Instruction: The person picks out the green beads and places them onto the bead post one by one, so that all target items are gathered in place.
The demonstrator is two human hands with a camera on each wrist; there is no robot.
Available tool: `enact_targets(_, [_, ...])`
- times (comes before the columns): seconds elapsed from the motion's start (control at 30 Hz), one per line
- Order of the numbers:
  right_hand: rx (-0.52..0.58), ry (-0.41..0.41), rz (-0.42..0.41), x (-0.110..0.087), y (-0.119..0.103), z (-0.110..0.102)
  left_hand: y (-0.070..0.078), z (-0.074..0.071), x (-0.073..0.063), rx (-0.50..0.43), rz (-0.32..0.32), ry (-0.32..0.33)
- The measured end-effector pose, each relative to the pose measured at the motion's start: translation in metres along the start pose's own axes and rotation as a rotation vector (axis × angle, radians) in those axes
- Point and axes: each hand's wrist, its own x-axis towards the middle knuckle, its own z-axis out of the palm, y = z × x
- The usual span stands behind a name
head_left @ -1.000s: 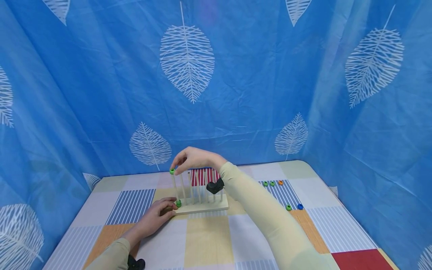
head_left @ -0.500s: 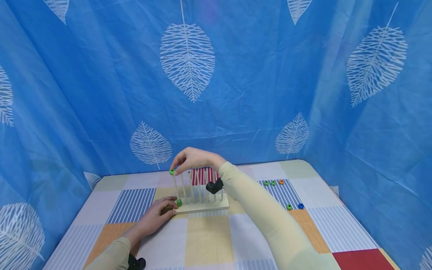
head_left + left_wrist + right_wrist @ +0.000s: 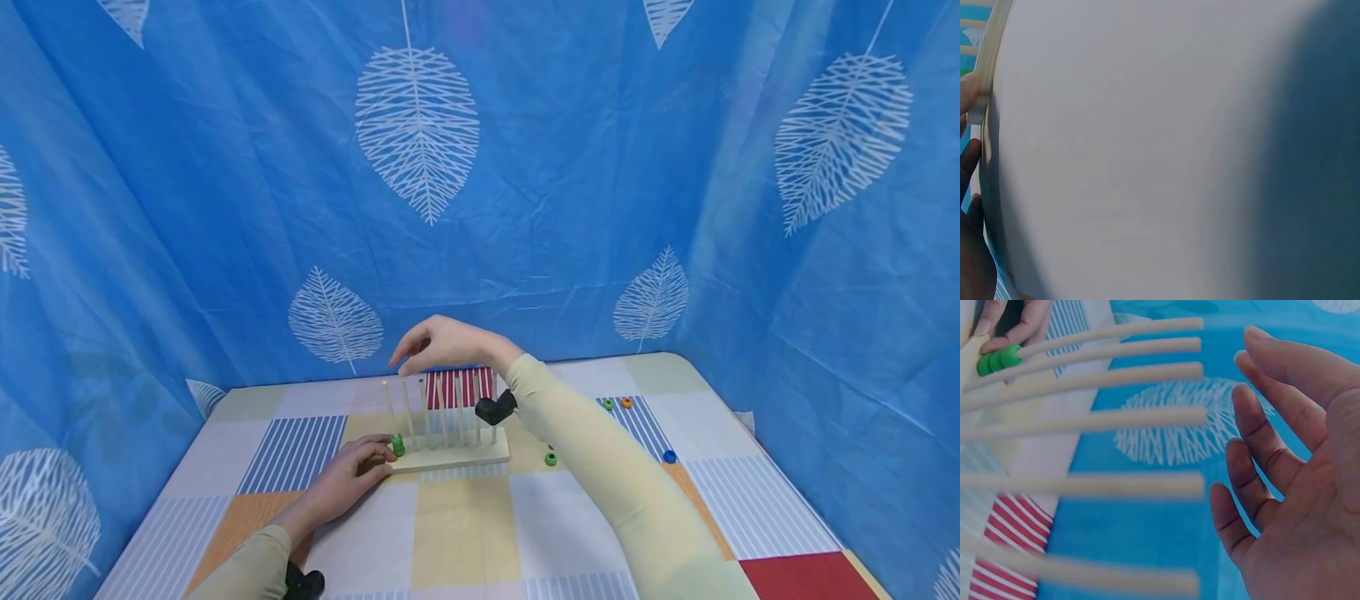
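Note:
A wooden peg rack (image 3: 457,455) with a row of upright pegs stands on the table. Green beads (image 3: 999,360) are stacked at the foot of its leftmost peg. My left hand (image 3: 352,479) grips the left end of the rack's base beside that stack, its thumb and fingers on either side of the wood. Above the peg tops hovers my right hand (image 3: 448,343), holding nothing. In the right wrist view its fingers are loosely bent and apart from the pegs.
A green bead (image 3: 551,459) lies right of the rack, close to my right sleeve (image 3: 600,467). Farther right lie another green bead (image 3: 608,404), an orange bead (image 3: 626,402) and a blue bead (image 3: 669,456). A blue curtain (image 3: 525,208) hangs behind the patchwork tablecloth (image 3: 465,525).
My right hand has let go of a green bead, now down the leftmost peg on the stack. The hand has risen slightly and moved right. My left hand stays put.

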Motion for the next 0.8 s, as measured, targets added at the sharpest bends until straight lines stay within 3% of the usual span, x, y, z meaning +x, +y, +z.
enact_targets(0.23, [0.008, 0.12, 0.012, -0.036, 0.0, -0.026, 0.002, -0.001, 0.0, 0.001, -0.002, -0.01])
enact_targets(0.37, [0.004, 0.208, 0.058, -0.063, 0.006, -0.04, 0.001, -0.001, -0.001, 0.007, 0.004, -0.011])
enact_targets(0.6, [-0.048, 0.33, 0.161, -0.121, 0.03, -0.06, -0.001, 0.0, -0.001, 0.009, 0.015, -0.008])
enact_targets(0.8, [-0.032, 0.389, 0.266, -0.168, 0.059, -0.064, 0.0, 0.001, 0.0, -0.003, 0.022, -0.015])
